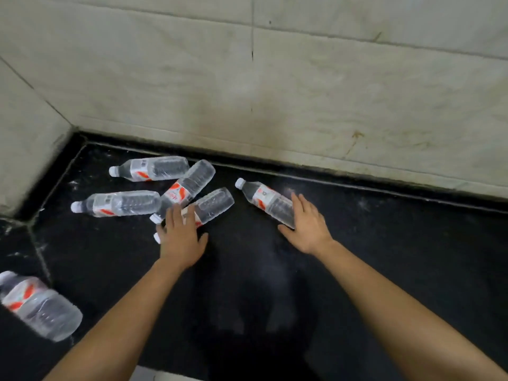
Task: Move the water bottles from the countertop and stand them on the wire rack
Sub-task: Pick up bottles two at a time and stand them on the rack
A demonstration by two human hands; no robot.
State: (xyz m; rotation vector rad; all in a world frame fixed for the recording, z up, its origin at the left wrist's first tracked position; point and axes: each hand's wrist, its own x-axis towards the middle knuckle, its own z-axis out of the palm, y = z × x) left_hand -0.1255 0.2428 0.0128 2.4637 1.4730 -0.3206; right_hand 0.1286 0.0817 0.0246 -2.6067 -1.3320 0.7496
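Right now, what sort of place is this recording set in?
Probably a kitchen or utility corner: a black stone countertop meets pale tiled walls, with plastic water bottles lying on it.

Pale tiled back wall (302, 92) stands beyond the fingers (174, 215), dark grout lines (252, 50) across it. A brownish stain (357, 135) sits low on it, right of the fingers. A side wall (24, 138) meets it in a corner (72, 127), far left of the fingers.
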